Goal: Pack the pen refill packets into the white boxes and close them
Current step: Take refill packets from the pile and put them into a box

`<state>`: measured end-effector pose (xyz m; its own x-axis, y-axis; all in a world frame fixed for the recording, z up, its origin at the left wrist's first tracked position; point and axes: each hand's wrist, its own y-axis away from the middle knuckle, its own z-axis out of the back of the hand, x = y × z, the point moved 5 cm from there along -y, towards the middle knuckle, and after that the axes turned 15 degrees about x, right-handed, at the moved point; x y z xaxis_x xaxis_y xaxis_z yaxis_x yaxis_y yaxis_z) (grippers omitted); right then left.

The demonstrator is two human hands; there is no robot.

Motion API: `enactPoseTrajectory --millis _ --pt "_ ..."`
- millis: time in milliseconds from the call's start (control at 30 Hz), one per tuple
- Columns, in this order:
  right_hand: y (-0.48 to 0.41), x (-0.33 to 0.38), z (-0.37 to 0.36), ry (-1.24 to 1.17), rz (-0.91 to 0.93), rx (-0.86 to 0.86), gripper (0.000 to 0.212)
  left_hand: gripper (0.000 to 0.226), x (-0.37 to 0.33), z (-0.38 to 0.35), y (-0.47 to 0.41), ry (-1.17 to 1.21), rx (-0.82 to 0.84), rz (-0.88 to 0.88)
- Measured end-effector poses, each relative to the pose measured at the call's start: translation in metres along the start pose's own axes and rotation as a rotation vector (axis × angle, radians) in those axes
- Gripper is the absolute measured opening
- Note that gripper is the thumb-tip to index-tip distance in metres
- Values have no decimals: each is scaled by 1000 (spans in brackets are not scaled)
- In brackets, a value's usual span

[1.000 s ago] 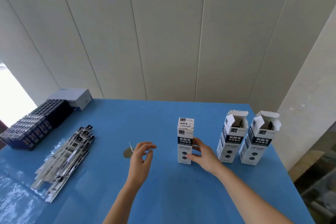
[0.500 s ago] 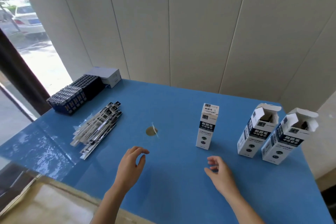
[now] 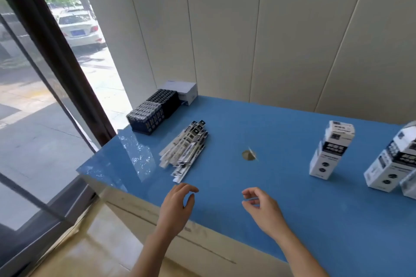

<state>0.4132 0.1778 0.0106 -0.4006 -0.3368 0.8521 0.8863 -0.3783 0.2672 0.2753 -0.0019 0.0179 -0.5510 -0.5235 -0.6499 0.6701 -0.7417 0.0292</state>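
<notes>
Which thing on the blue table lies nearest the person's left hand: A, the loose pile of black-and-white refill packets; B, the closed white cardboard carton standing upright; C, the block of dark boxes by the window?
A: the left hand hovers just short of the near end of the pile of black-and-white refill packets.

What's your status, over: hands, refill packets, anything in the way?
Left hand open, empty, just short of refill packets pile. Right hand loosely curled, nothing plainly held. One white box closed, upright. Path to pile unobstructed.
</notes>
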Motion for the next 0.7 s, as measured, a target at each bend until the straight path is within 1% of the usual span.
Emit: enactPoseTrajectory --millis 133,233,433,500,567,633,700 --pt "-12 29 -54 -18 -20 -11 12 18 47 37 19 -16 15 -13" --pt "-23 46 -83 37 -50 -3 14 18 74 61 27 -26 7 -7" --pt "-55 64 -110 64 -124 2 29 19 101 83 17 -9 22 -24" --pt "-73 66 -115 66 -149 4 37 20 105 87 8 -2 25 -35" --pt "-93 70 -121 96 -162 -9 51 20 109 91 -6 5 31 -51" --pt "-112 75 -126 169 -175 -51 65 20 113 95 -21 6 40 -64" --pt "-127 81 -130 268 -182 -111 72 20 118 100 -40 -1 44 -66"
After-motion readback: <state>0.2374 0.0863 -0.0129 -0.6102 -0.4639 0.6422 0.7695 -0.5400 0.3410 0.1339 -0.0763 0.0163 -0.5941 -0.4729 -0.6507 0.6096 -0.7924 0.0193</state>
